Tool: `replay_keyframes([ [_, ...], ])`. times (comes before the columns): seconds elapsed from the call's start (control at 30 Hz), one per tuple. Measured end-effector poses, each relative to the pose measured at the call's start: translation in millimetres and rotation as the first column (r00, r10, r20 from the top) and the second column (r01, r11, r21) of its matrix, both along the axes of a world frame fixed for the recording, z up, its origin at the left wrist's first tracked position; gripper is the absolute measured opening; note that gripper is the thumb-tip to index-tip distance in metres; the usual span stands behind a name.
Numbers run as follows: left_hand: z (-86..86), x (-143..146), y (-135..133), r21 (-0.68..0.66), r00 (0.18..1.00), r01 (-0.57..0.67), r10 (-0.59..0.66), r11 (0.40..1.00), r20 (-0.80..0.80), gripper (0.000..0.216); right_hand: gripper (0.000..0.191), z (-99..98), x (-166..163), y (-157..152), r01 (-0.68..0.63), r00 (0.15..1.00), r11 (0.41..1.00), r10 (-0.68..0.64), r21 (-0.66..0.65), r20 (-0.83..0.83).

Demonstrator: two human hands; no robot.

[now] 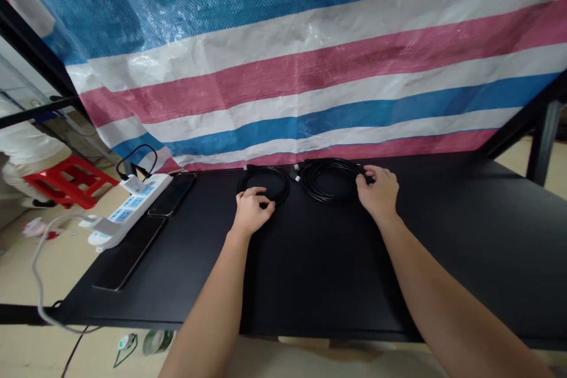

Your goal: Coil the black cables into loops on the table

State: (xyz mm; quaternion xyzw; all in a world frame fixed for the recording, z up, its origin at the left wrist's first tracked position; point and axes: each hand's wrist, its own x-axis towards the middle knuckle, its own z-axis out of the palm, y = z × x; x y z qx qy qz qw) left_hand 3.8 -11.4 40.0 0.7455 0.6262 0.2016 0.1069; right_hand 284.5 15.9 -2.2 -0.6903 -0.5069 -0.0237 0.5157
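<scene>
Two coils of black cable lie side by side at the back of the black table. My left hand [253,210] is at the near left edge of the smaller coiled cable [287,186], its fingers curled round that edge. At the right edge of the thicker coiled cable [316,189], my right hand [378,190] has its fingers bent in and closed on the black strands. Pale connector ends [295,176] show between the two coils. The fingers partly cover the cable where each hand meets it.
A white power strip [133,208] with plugs in it runs along the table's left edge. Beside it lie two dark phones [172,195]. A striped plastic sheet [292,71] hangs behind the table [319,283]. A red stool [73,180] stands on the floor at left.
</scene>
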Motion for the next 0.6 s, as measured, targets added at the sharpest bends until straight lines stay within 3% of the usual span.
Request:
replay_keyframes([
  [0.23,-5.7,7,4,0.015,1.0,0.008,-0.008,1.0,0.006,0.031,0.022,6.5,-4,-1,-0.021,0.979,0.999,0.016,-0.026,-0.206],
  [0.4,-8.1,10,3,0.022,1.0,0.021,-0.021,1.0,-0.013,0.038,0.019,10.0,-5,-3,0.005,0.981,1.0,-0.004,0.007,-0.194],
  [0.6,-3.8,4,0,0.107,0.989,-0.073,0.059,0.992,0.133,0.029,0.017,9.8,-6,-4,0.023,0.984,0.999,-0.018,0.025,-0.175],
])
